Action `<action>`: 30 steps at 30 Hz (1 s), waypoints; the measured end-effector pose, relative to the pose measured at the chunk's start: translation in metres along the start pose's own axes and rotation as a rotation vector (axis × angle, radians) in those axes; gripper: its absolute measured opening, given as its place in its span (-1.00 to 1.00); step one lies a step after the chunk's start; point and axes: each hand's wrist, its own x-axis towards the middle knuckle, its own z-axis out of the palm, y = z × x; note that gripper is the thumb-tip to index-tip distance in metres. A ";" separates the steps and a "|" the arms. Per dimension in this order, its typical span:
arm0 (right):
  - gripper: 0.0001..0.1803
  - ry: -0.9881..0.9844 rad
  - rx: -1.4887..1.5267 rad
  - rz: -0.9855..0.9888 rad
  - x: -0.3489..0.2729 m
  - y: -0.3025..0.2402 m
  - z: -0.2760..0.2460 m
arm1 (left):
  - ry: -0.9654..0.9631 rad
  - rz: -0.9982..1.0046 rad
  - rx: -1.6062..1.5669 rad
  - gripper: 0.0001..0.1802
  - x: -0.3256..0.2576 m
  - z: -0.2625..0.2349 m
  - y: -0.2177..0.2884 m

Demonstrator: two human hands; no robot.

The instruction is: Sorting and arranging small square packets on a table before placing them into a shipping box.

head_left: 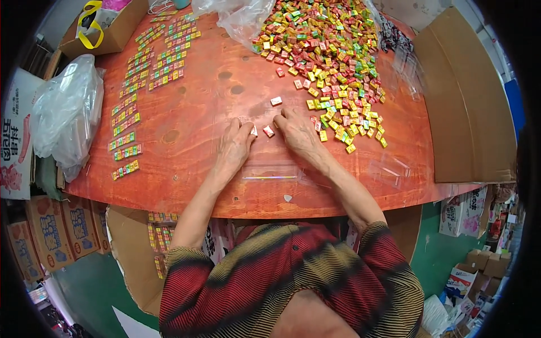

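My left hand [234, 145] rests low over the red wooden table, fingers bent, with a small wrapped box [255, 131] pinched at their tips. Across from it, my right hand [298, 136] has its fingers curled together against the tabletop; what they hold, if anything, is hidden. Between the hands lies a loose pink-and-white small box [268, 131]. Another pale small box [275, 101] sits just beyond the fingertips. Closer to me, a clear plastic tray [270, 171] lies between my wrists.
A big heap of red, yellow and green small boxes [332, 50] spreads over the far right. Rows of small boxes [167, 67] line the left side. Clear plastic bags [67, 115] hang at the left edge; a tall cardboard box [465, 101] stands right. More clear trays [390, 170] lie near it.
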 end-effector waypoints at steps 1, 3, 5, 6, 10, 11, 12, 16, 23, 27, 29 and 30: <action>-0.91 0.043 -0.033 -0.028 -0.001 0.004 0.001 | -0.004 0.017 -0.021 -0.77 0.001 0.000 0.000; -0.91 0.084 -0.062 -0.058 -0.001 0.003 0.002 | -0.011 0.012 -0.025 -0.77 0.000 -0.002 0.001; -0.90 0.112 -0.076 -0.018 0.000 -0.001 0.000 | -0.018 0.007 -0.027 -0.77 0.001 -0.003 0.002; -0.90 0.112 -0.074 -0.021 0.000 -0.005 -0.001 | -0.026 -0.005 -0.040 -0.78 0.001 -0.003 0.002; -0.85 0.132 0.057 0.096 0.003 -0.045 -0.005 | -0.028 -0.004 -0.093 -0.78 -0.001 -0.008 -0.003; -0.85 0.112 0.063 0.080 0.006 -0.052 -0.004 | -0.029 -0.001 -0.092 -0.78 -0.002 -0.010 -0.003; -0.87 0.232 0.112 0.001 0.007 -0.051 0.009 | -0.039 -0.034 -0.109 -0.78 -0.002 -0.013 -0.003; -0.83 0.222 0.082 0.028 0.005 -0.054 0.021 | -0.071 -0.067 -0.074 -0.72 -0.006 -0.015 -0.007; -0.67 0.044 0.100 0.061 -0.005 -0.028 -0.014 | -0.105 -0.026 -0.195 -0.53 -0.009 -0.016 -0.004; -0.55 -0.043 0.042 0.004 -0.004 -0.033 -0.007 | -0.128 0.018 -0.183 -0.46 -0.001 -0.006 0.003; -0.55 -0.196 -0.047 0.098 -0.006 -0.033 -0.006 | -0.160 0.011 -0.148 -0.46 0.002 -0.002 0.006; -0.55 -0.197 -0.046 0.102 -0.007 -0.033 -0.009 | -0.150 0.022 -0.142 -0.46 0.003 0.000 0.007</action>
